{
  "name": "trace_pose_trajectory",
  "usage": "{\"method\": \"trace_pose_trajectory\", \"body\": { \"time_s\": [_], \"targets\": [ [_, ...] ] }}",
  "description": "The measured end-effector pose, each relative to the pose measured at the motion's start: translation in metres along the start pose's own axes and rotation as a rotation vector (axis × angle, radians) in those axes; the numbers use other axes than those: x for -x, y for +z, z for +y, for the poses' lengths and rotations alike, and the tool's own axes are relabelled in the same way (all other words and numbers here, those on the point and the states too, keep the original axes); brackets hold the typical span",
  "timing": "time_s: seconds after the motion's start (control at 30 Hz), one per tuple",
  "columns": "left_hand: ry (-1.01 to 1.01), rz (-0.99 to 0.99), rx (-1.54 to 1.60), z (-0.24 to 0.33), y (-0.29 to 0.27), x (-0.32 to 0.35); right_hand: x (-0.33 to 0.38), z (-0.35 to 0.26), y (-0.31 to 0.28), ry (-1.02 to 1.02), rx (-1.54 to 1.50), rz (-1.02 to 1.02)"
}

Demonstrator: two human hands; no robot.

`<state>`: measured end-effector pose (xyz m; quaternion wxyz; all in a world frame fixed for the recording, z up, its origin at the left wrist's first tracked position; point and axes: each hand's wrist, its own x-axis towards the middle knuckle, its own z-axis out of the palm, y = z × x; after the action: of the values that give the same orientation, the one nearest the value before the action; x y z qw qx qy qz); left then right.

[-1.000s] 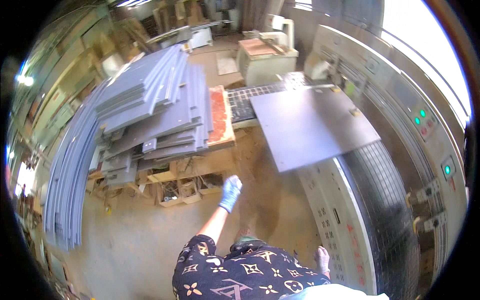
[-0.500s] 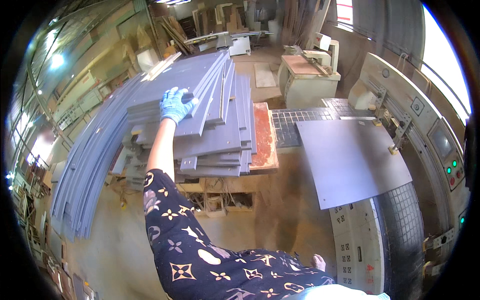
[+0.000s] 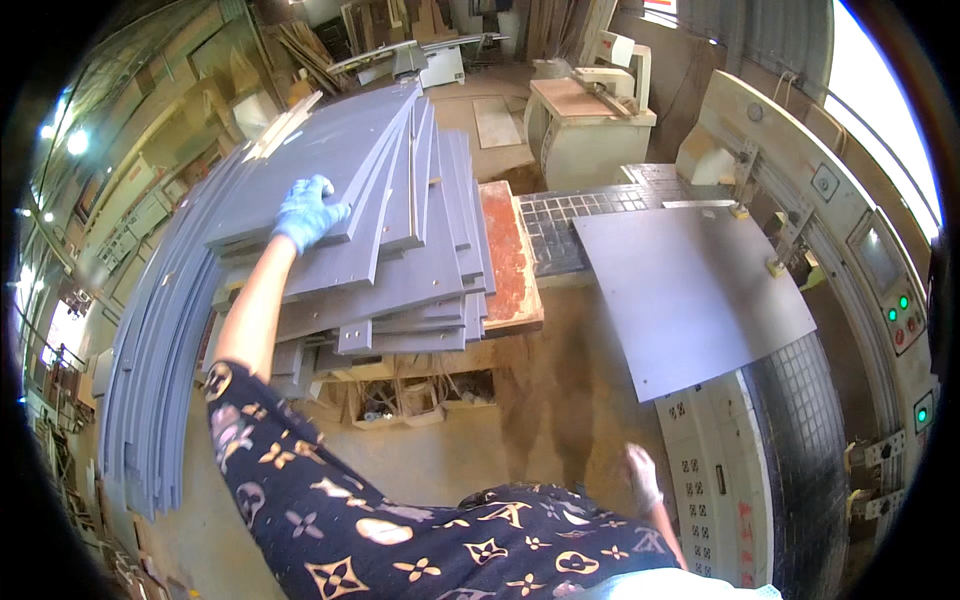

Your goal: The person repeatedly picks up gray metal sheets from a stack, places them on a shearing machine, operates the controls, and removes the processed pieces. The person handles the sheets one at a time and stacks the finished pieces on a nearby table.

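My left hand (image 3: 308, 212), in a blue glove, lies on the top grey panel (image 3: 300, 150) close to its near right corner. Its fingers are spread and slightly bent on the surface, with the thumb side toward the panel's edge. Beneath it, more grey panels (image 3: 400, 290) are piled unevenly, some with small holes in their edges. My right hand (image 3: 643, 478), in a pale covering, hangs low beside the machine's white base (image 3: 700, 490); its fingers are too small and blurred to read. A separate grey panel (image 3: 690, 290) rests on the machine bed at the right, apart from both hands.
A reddish worn board (image 3: 512, 262) lies under the pile's right side. Long grey panels (image 3: 160, 340) stand stacked at the left. The machine's beam carries a control panel (image 3: 888, 285) with lit green buttons. Further back are a worktable (image 3: 585, 105) and leaning boards (image 3: 305, 55).
The view has shifted, so the pile and machine sit further left. My left hand stays on the pile, its fingers drawn in slightly. More of my right hand and forearm shows.
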<state>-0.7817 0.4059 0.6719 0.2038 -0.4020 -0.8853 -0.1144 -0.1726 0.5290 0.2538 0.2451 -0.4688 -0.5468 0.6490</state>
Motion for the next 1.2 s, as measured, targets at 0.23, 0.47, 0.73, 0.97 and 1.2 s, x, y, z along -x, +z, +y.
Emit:
{"method": "trace_pose_trajectory", "body": {
  "time_s": [0.23, 0.47, 0.73, 0.97, 1.2],
  "targets": [
    [0.363, 0.286, 0.265, 0.056, -0.073, 0.180, -0.056, -0.240, 0.163, -0.035, -0.737, -0.910],
    [0.542, 0.644, 0.345, 0.076, -0.089, 0.292, -0.021, -0.406, 0.305, 0.052, -0.716, -0.895],
    [-0.489, 0.414, 1.555, 0.116, 0.022, 0.325, -0.015, -0.314, 0.202, 0.020, -0.833, -0.703],
    [-0.277, -0.788, 1.717, 0.215, 0.116, 0.361, 0.094, -0.180, 0.007, -0.005, -1.003, -0.023],
    [0.023, -1.516, 1.752, 0.444, 0.217, 0.409, 0.192, 0.000, -0.144, -0.161, -1.234, 0.707]
  ]
}}
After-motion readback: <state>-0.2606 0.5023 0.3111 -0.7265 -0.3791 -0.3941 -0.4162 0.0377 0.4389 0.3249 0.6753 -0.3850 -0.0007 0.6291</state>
